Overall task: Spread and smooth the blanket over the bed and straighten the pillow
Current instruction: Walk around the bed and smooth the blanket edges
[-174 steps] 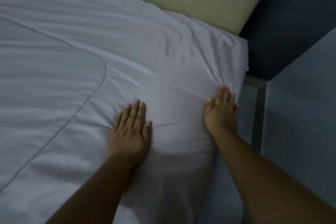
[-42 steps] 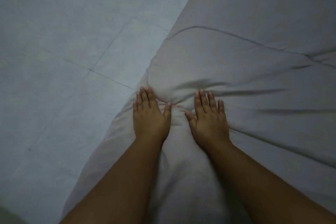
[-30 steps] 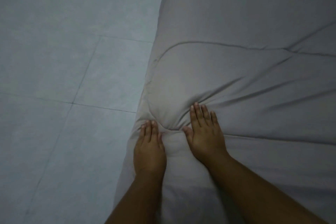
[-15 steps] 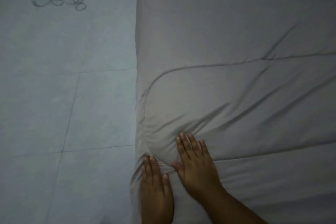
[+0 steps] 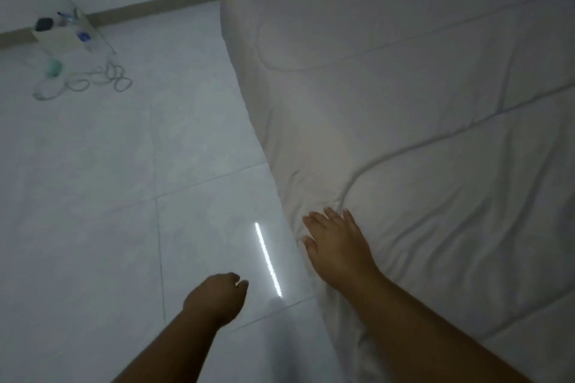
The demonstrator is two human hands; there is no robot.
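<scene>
Pale grey floor tiles (image 5: 124, 196) with thin grout lines fill the left half of the dim head view, and a bright narrow streak of reflected light (image 5: 268, 258) lies on them close to the bed's near edge. Along the far wall runs a low brownish skirting board (image 5: 149, 8). In the far left corner, against that skirting, sits a small white box-like object (image 5: 60, 37) with a few dark and blue items on it, too blurred to identify, and a thin pale cable (image 5: 99, 81) lies in loose loops on the tiles just in front of it. A white quilted blanket (image 5: 420, 121) covers the bed across the right half of the view, its stitched seams curving over the top, its left side hanging down the edge toward the floor and its far corner rounded over the end of the mattress. Soft creases gather in the fabric near the bed's edge. The right hand (image 5: 337, 246) lies flat and open, palm down, on the blanket right at that edge, fingers spread slightly and touching the creased fabric. The left hand (image 5: 217, 297) hangs over the floor tiles, apart from the blanket, its fingers curled loosely inward with nothing in them. Both forearms are bare.
</scene>
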